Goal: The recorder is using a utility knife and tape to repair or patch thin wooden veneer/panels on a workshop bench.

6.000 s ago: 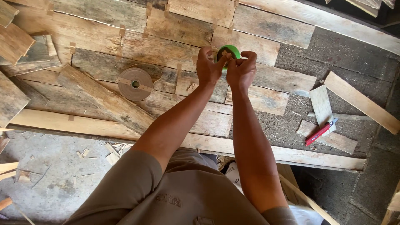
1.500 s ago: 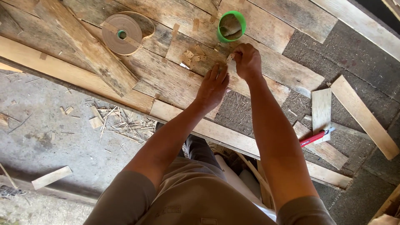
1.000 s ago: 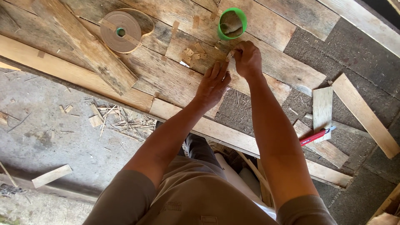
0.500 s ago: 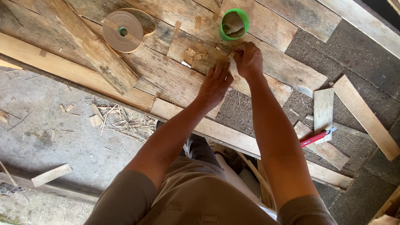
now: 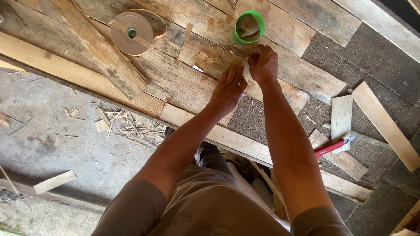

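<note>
Your left hand (image 5: 227,89) lies flat and open on the wooden planks (image 5: 175,83), maybe to steady you. Your right hand (image 5: 262,64) pinches a thin pale strip (image 5: 246,70) just below the green cup (image 5: 248,27). Small wood chips (image 5: 206,58) sit left of the cup.

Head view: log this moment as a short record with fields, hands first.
left hand: left hand flat, palm down on the plank bench
right hand: right hand closed, fingertips pinching a thin pale strip; hard to make out
beside hands: small wood chips, green cup
farther left: roll of brown tape
right side: red cutter on loose boards
</note>
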